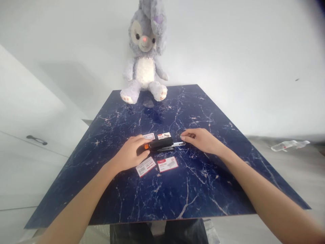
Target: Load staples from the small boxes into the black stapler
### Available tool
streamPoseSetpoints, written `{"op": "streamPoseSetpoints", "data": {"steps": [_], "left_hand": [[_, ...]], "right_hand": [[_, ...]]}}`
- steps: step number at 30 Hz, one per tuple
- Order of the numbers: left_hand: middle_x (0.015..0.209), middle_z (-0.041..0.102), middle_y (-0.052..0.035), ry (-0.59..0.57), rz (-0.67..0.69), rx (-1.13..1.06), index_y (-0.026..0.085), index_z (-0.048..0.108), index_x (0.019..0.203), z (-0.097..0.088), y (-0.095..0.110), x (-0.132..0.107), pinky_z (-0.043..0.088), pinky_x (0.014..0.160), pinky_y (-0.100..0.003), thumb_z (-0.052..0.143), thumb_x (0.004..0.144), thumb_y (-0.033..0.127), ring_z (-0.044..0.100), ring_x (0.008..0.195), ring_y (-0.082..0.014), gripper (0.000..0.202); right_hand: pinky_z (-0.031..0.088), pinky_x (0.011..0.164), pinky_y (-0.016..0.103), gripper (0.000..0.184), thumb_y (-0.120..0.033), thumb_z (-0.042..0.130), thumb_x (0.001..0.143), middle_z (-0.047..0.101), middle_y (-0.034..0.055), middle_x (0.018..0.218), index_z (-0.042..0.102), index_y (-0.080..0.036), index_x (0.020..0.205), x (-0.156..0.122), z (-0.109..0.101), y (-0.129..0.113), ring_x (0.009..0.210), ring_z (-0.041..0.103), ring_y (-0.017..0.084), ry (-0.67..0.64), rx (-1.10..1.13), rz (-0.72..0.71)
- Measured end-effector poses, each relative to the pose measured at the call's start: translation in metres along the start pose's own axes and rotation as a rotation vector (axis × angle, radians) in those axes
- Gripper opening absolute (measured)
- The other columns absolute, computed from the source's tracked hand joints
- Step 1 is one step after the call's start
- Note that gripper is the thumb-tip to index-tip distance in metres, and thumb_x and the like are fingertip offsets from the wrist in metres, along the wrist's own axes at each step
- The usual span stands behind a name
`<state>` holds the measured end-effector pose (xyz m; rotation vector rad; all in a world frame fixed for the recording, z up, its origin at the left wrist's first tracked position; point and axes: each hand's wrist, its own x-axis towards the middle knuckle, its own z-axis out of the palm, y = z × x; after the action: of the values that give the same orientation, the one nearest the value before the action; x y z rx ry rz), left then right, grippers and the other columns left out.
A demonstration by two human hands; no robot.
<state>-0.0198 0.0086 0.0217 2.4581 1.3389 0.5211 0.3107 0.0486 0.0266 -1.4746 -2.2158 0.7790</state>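
Note:
A black stapler (161,144) with an orange piece at its rear lies on its side or low on the table; its metal tray (179,144) sticks out to the right. My left hand (132,151) is closed round the rear end, thumb on the near side and fingers on the far side. Just beyond the tray's tip, my right hand (199,139) has thumb and forefinger pinched together. Whatever they hold, if anything, is too small to make out. Around the stapler lie small white and red boxes or cards: one nearer (167,164), one with a barcode (145,166), and two behind it.
The table (188,200) has a dark blue marbled top. A grey plush rabbit (146,51) sits at its far edge against the white wall. On the floor at the right lies a clear plastic bottle (289,145). A white cabinet with a dark handle (37,139) stands at the left.

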Motion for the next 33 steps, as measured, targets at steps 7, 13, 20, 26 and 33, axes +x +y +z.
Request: {"op": "streamPoseSetpoints", "data": {"steps": [7,13,20,26,33], "left_hand": [[0.116,0.065,-0.0064,-0.013,-0.013,-0.017,0.025,0.062,0.124,-0.001,0.001,0.0,0.048,0.091,-0.04,0.056,0.091,0.029,0.062,0.104,-0.0242,0.034],[0.114,0.065,-0.0068,-0.009,-0.007,-0.019,0.024,0.063,0.122,-0.002,0.003,0.001,0.05,0.09,-0.039,0.055,0.091,0.027,0.062,0.104,-0.0241,0.033],[0.118,0.064,-0.0075,-0.015,-0.019,-0.024,0.023,0.063,0.123,-0.001,0.001,0.0,0.05,0.093,-0.041,0.056,0.091,0.03,0.062,0.104,-0.0237,0.033],[0.117,0.065,-0.0081,-0.015,-0.024,-0.024,0.023,0.063,0.123,-0.001,0.002,0.001,0.05,0.093,-0.041,0.056,0.091,0.03,0.063,0.103,-0.0241,0.033],[0.118,0.064,-0.0078,-0.018,-0.024,-0.023,0.023,0.063,0.123,-0.001,0.002,0.0,0.05,0.093,-0.041,0.056,0.091,0.03,0.062,0.105,-0.0243,0.033]], "right_hand": [[0.051,0.086,0.034,0.022,-0.04,0.058,0.094,0.074,0.0033,0.107,0.074,-0.026,0.103,-0.001,0.014,-0.01,0.095,0.067,0.021,-0.001,0.006,-0.226],[0.051,0.082,0.033,0.024,-0.042,0.058,0.094,0.073,0.0038,0.104,0.074,-0.025,0.101,-0.001,0.019,-0.008,0.088,0.067,0.019,-0.026,0.047,-0.225],[0.05,0.084,0.033,0.024,-0.041,0.057,0.095,0.073,0.0049,0.105,0.073,-0.024,0.103,-0.001,0.02,-0.011,0.092,0.067,0.021,-0.035,0.018,-0.231],[0.049,0.084,0.035,0.023,-0.039,0.058,0.095,0.073,0.0048,0.103,0.074,-0.025,0.101,-0.002,0.019,-0.013,0.093,0.067,0.022,-0.026,0.002,-0.246],[0.049,0.084,0.034,0.022,-0.039,0.06,0.094,0.074,0.0041,0.102,0.076,-0.026,0.102,-0.002,0.021,-0.011,0.091,0.066,0.021,-0.014,0.015,-0.263]]}}
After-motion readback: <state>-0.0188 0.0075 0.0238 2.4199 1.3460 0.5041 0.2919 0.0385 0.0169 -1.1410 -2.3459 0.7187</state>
